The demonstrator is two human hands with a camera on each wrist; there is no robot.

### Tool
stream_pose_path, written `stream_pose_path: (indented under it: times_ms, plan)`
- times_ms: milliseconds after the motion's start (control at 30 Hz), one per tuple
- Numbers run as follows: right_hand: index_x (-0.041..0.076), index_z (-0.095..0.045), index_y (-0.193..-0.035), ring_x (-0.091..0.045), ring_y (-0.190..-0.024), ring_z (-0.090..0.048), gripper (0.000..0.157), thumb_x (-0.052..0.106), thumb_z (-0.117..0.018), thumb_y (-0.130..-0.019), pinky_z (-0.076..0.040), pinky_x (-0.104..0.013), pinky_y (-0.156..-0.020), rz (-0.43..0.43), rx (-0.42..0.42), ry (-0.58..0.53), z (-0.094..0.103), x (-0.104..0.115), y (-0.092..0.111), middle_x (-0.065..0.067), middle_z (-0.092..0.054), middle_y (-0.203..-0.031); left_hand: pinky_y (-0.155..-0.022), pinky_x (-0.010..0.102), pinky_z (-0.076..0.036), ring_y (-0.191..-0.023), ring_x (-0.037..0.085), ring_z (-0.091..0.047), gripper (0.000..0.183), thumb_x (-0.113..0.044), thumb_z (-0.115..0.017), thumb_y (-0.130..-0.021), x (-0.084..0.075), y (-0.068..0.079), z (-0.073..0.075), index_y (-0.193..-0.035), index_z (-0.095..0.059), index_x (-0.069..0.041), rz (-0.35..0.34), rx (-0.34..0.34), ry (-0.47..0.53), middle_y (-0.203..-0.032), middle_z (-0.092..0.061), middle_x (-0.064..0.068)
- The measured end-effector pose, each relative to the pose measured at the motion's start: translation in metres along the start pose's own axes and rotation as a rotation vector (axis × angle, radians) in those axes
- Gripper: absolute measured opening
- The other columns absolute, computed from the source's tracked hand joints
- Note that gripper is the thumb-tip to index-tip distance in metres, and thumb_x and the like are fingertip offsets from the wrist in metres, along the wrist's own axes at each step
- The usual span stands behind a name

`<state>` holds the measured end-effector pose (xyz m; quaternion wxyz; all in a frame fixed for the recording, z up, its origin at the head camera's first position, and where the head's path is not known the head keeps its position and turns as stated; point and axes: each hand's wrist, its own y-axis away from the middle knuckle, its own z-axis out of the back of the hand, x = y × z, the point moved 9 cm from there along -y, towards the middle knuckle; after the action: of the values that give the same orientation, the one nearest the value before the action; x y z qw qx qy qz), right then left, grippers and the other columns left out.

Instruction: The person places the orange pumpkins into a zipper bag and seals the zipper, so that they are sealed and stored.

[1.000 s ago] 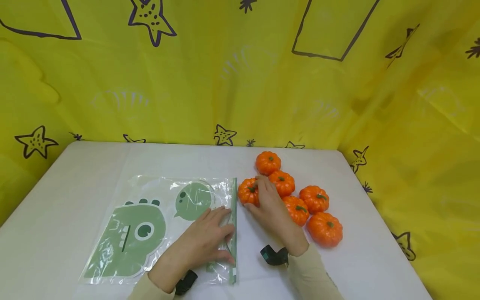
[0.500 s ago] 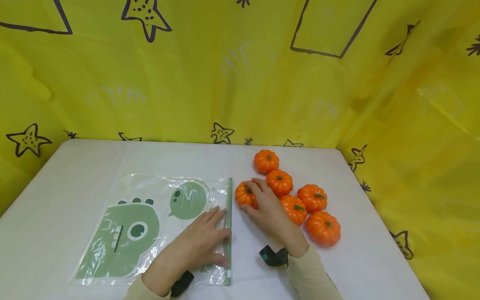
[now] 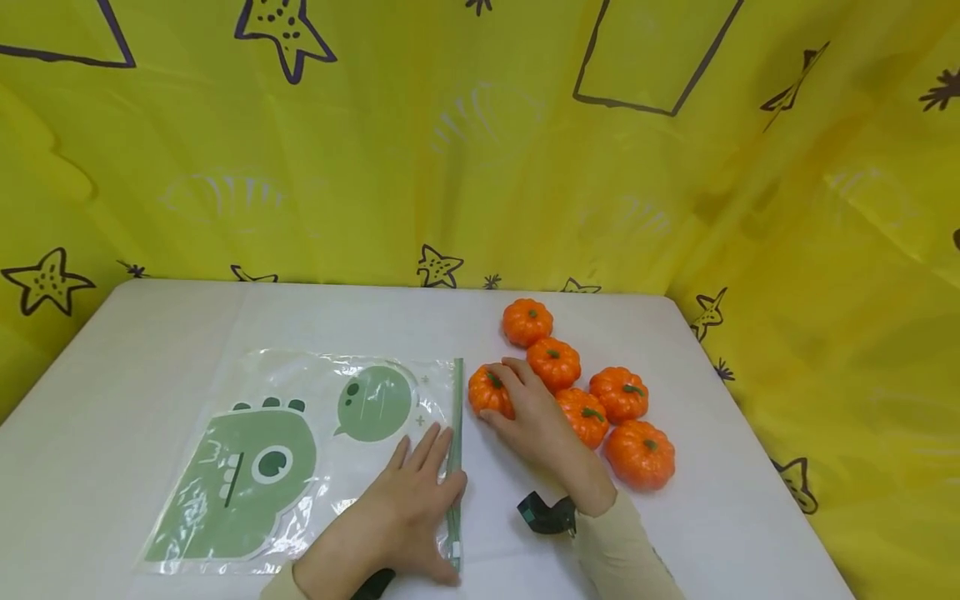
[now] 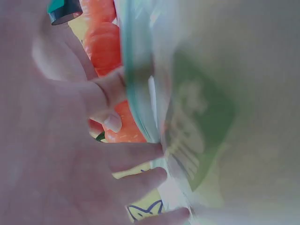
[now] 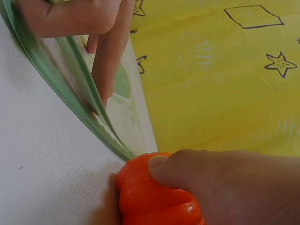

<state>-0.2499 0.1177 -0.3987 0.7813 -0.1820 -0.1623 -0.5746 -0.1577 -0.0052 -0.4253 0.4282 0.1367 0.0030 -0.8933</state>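
Observation:
A clear zip bag point(image 3: 326, 467) printed with a green dinosaur and speech bubble lies flat, its green zip edge point(image 3: 458, 400) facing right. My left hand point(image 3: 401, 521) rests on it with fingers spread, fingertips along the zip edge. Seen from the right wrist, the two green lips point(image 5: 75, 89) of the bag stand apart, with left-hand fingers at the upper one. My right hand point(image 3: 536, 421) grips a small orange toy pumpkin point(image 3: 487, 396) just beside the zip edge. Its thumb point(image 5: 161, 166) presses the pumpkin's side in the right wrist view.
Several more orange pumpkins lie right of my right hand, among them a far one point(image 3: 527, 322) and a near one point(image 3: 640, 455). All rest on a white table point(image 3: 172, 325). A yellow cloth point(image 3: 360, 183) with drawn stars hangs behind and at the sides.
My left hand has spread its fingers wider and its thumb has shifted toward me. My right hand has settled its grip on the leftmost pumpkin, which stays in place by the bag.

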Motion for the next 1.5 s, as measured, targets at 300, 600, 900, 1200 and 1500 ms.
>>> stream_pose_path:
  times_ms: [300, 600, 900, 1200, 1500]
  plan:
    - [0.016, -0.051, -0.142, -0.029, -0.134, -0.05, 0.062, 0.033, -0.075, -0.087, -0.043, -0.049, -0.11, -0.007, 0.01, -0.043, 0.003, 0.002, -0.001, -0.006, -0.046, -0.147, -0.111, 0.06, -0.037, -0.143, 0.04, -0.037, 0.042, -0.057, -0.074, -0.068, 0.001, -0.004, 0.018, -0.088, -0.056, -0.026, -0.064, -0.128, -0.046, -0.149, -0.046, 0.019]
    - [0.018, -0.051, -0.14, -0.028, -0.135, -0.049, 0.06, 0.034, -0.075, -0.088, -0.043, -0.051, -0.11, 0.003, 0.035, -0.084, 0.005, 0.004, 0.001, -0.005, -0.048, -0.147, -0.114, 0.057, -0.035, -0.142, 0.024, -0.041, 0.04, -0.055, -0.078, -0.069, -0.006, -0.004, 0.033, -0.088, -0.059, -0.026, -0.162, -0.266, -0.063, -0.13, -0.057, -0.001]
    - [0.019, -0.051, -0.141, -0.028, -0.136, -0.049, 0.059, 0.034, -0.073, -0.089, -0.043, -0.052, -0.11, 0.026, 0.047, -0.088, 0.004, 0.007, 0.003, -0.005, -0.048, -0.147, -0.104, 0.056, -0.047, -0.141, 0.052, -0.034, 0.039, -0.048, -0.08, -0.073, 0.0, -0.004, 0.033, -0.099, -0.062, -0.026, -0.066, -0.225, 0.063, -0.155, -0.034, 0.024]
    - [0.023, -0.051, -0.141, -0.028, -0.136, -0.048, 0.058, 0.032, -0.073, -0.089, -0.043, -0.052, -0.11, 0.037, 0.083, -0.099, 0.0, 0.009, 0.003, -0.004, -0.046, -0.15, -0.106, 0.054, -0.046, -0.136, 0.044, -0.046, 0.041, -0.042, -0.084, -0.07, 0.001, -0.003, 0.036, -0.092, -0.057, -0.021, -0.062, -0.228, 0.077, -0.144, -0.046, 0.032]
    - [0.021, -0.051, -0.144, -0.032, -0.136, -0.048, 0.058, 0.025, -0.069, -0.089, -0.044, -0.054, -0.108, 0.028, 0.15, -0.105, -0.006, 0.007, 0.006, -0.008, -0.041, -0.154, -0.111, 0.058, -0.04, -0.14, 0.043, -0.041, 0.047, -0.045, -0.083, -0.073, -0.005, 0.0, 0.045, -0.104, -0.059, -0.021, -0.046, -0.272, 0.016, -0.152, -0.04, 0.028]
